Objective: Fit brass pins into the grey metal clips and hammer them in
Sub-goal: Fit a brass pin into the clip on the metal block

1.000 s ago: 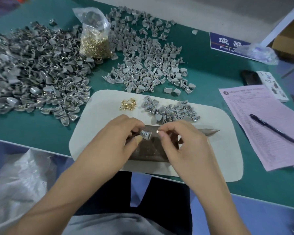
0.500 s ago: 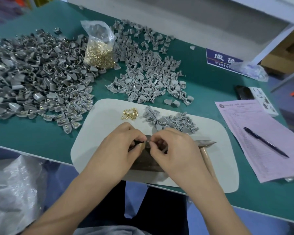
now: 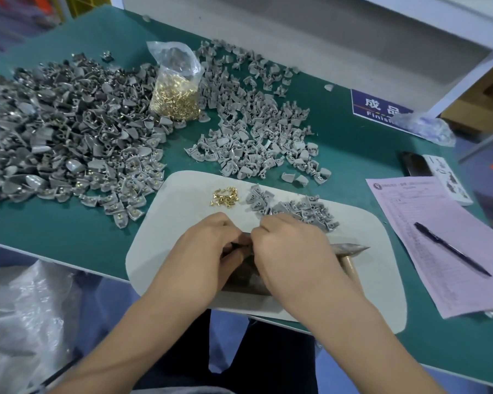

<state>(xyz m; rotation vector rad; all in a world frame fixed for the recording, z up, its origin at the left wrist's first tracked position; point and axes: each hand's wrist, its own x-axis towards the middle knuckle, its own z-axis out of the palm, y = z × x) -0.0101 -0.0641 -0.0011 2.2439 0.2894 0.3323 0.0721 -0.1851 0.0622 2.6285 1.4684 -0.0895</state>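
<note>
Brass pins (image 3: 225, 197) lie loose on white mat (image 3: 182, 223) beside small heap of grey clips (image 3: 293, 210); left hand (image 3: 202, 251) & right hand (image 3: 291, 251) meet fingertip to fingertip over dark metal block (image 3: 248, 280), fingers curled, apparently pinching a small part, hidden from view; hammer (image 3: 350, 248) under right wrist; green tabletop (image 3: 353, 155).
</note>
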